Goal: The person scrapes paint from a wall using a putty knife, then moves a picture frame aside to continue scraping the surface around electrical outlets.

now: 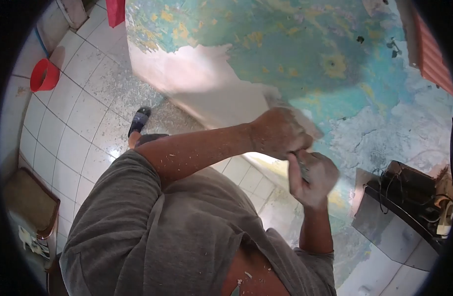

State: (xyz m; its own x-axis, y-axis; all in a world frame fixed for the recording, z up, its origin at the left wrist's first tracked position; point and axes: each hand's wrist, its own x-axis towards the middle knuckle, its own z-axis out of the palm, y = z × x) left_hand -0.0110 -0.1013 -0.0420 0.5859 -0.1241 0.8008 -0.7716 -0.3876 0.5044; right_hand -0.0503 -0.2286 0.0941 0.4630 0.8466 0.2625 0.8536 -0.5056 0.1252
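My left hand (pixel 280 134) is closed around what looks like a flat scraper (pixel 300 117), blurred, its broad edge against the wall surface. Just below and to the right, my right hand (pixel 316 178) is closed too, its thumb up beside the left hand, gripping the lower end of the same tool. Most of the handle is hidden by my fingers. The wall (pixel 285 54) has patchy teal and yellow paint, with a bare whitish area (pixel 202 74) left of my hands. Pale flakes stick to my left forearm.
A red bucket (pixel 44 75) stands at the far left on the tiled floor (pixel 78 111), which has debris on it. A brown chair (pixel 32 202) is at lower left. Black shelving (pixel 404 207) with cables and boxes stands at right. My slippered foot (pixel 139 120) shows below the wall.
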